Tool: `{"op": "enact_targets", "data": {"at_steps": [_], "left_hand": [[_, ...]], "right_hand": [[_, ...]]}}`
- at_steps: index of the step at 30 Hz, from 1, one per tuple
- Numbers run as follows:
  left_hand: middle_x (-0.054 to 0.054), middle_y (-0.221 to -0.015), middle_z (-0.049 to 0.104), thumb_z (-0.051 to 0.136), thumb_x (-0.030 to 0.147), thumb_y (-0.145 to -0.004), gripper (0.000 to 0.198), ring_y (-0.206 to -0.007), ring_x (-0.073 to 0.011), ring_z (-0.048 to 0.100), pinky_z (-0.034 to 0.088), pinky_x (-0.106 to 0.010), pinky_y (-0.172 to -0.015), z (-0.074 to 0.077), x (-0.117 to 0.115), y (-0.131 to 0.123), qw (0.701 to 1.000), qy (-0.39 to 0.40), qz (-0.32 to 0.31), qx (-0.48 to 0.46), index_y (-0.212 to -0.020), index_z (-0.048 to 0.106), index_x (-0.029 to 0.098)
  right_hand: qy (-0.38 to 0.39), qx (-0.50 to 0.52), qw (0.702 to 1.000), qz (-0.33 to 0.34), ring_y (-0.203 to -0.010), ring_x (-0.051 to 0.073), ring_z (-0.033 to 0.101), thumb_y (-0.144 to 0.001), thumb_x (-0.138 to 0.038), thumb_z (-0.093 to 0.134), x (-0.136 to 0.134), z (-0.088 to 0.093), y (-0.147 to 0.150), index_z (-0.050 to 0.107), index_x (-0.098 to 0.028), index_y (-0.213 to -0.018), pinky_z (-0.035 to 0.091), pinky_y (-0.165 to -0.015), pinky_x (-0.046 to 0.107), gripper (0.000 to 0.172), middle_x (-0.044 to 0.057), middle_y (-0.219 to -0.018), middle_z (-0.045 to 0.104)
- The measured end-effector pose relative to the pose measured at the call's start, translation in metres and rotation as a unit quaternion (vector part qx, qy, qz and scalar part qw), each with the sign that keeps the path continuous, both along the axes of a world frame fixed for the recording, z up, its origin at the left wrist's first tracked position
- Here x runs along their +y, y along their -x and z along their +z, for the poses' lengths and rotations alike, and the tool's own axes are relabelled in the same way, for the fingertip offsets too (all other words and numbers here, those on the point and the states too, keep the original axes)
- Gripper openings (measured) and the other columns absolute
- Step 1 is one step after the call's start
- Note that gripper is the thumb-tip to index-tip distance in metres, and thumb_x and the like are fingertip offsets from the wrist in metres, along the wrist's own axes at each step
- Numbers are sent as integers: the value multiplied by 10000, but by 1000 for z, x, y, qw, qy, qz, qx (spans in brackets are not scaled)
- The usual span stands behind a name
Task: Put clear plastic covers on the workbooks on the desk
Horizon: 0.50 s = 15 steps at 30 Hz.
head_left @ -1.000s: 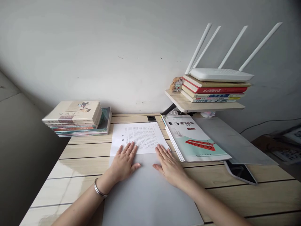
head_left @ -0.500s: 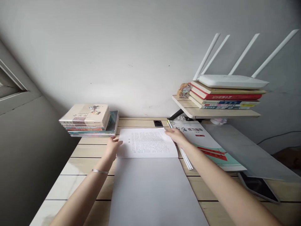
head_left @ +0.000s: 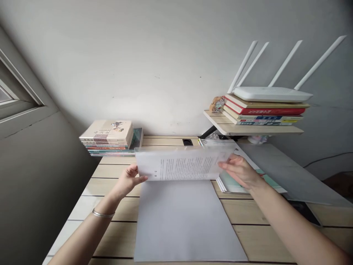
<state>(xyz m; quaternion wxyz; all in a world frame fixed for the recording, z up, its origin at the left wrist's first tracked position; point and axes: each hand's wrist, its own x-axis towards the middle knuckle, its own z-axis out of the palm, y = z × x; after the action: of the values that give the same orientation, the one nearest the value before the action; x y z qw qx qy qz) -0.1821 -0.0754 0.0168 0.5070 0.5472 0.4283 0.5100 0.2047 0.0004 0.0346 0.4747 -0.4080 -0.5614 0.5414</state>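
Near a smooth grey sheet (head_left: 184, 221), I hold thin printed paper (head_left: 182, 165) tilted, curled left hand (head_left: 128, 180) and right hand (head_left: 242, 171) pinching its opposite edges.

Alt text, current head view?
Left hand and right hand hold printed paper by its sides at a plank-patterned desk. A grey sheet lies nearer the camera; a book stack sits left, a white router on a shelf of books right.

printed sheet (head_left: 182, 167): text blurred | red book (head_left: 273, 111): spine characters illegible | cream book (head_left: 106, 129): cover characters unreadable
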Motion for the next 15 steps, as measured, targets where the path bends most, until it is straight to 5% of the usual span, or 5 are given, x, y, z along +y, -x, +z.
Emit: {"op": "enact_targets", "data": {"at_steps": [4,8,13,15], "left_hand": [[-66,-981,727,711,331,-749,211,-1019,-261,632,483,-412,-919,-27,-26,10,988,-15,-43,150,-911,724,197],[-102,-1136,693,655,376,-810,260,-1117,-273,600,422,-451,-1013,-52,-24,17,947,-139,-85,277,-1011,721,226],[-79,-1230,651,546,314,-890,260,-1238,-260,513,403,-456,-1040,-51,-15,17,873,-233,-135,407,-1102,685,256],[-62,-1251,640,481,244,-916,288,-1245,-241,510,407,-451,-1041,-46,-20,15,851,-240,-142,446,-1131,670,270]], "right_hand": [[-24,-101,994,40,-934,265,671,-598,-412,826,-39,-12,-12,751,-253,-843,521,-878,423,302,58,-901,743],[-81,-171,973,132,-1079,275,617,-681,-449,760,-56,-20,-15,767,-253,-780,441,-997,452,220,86,-908,740],[37,-105,936,334,-1108,318,608,-662,-775,564,-47,-10,-27,719,-208,-1075,413,-991,471,718,151,-1121,690],[57,-99,923,368,-1145,321,582,-683,-797,508,-35,-3,-24,685,-200,-1140,392,-1002,458,773,162,-1194,654]]}}
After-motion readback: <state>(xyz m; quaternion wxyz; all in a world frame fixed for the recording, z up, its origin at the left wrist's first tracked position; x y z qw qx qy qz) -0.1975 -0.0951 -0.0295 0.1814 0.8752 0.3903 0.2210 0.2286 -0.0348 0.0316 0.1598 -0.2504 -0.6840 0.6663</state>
